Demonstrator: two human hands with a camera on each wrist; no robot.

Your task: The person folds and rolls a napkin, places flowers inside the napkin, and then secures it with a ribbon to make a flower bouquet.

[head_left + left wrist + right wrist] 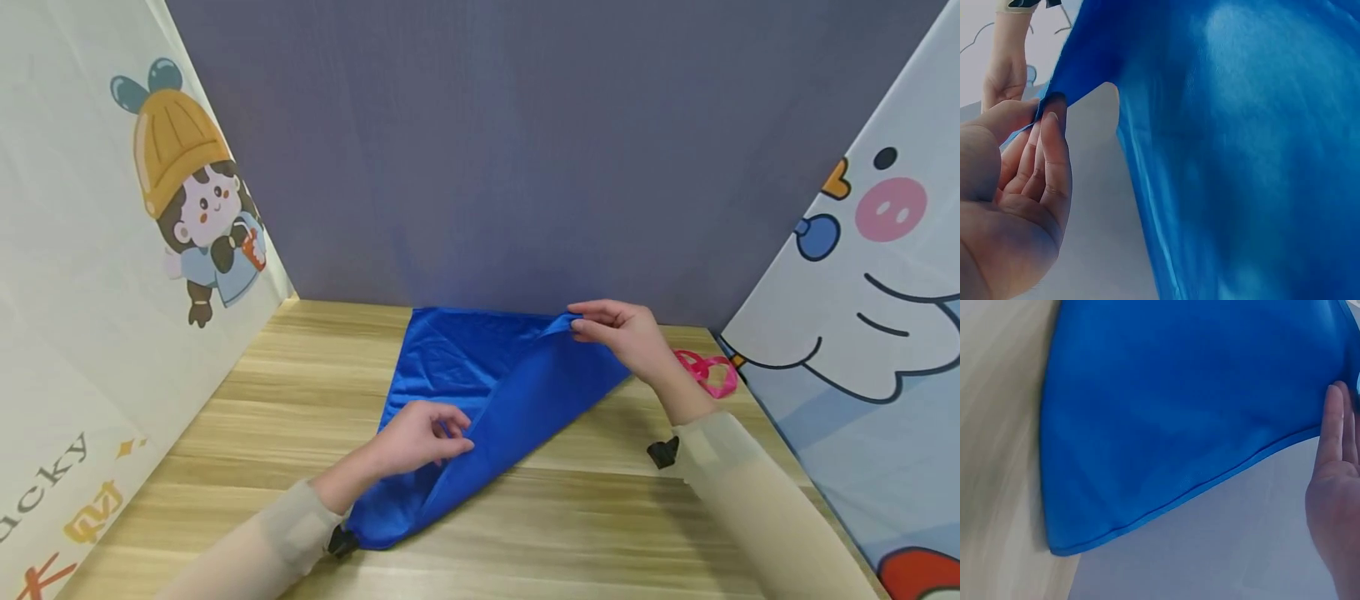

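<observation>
Across a wood-grain tabletop (570, 542), a sheet of glossy blue cloth (532, 408) lies creased toward its far left side, its smoother near part folded up along a slanting edge; a narrow stitched hem (1147, 515) trims one border. A person's right hand (622, 333) pinches the lifted edge near the back, while the left hand (423, 433) grips the same cloth closer in, fabric caught between thumb and fingers. The cloth spreads between and beneath the two hands, its far side just beside the foot of a plain grey-purple panel (525, 150). Near the right hand, a looped pink ribbon (705, 372) rests on the table. Pale walls flank the scene, printed with a cartoon child (213, 217) at left and a white cartoon figure (862, 325) at right.
</observation>
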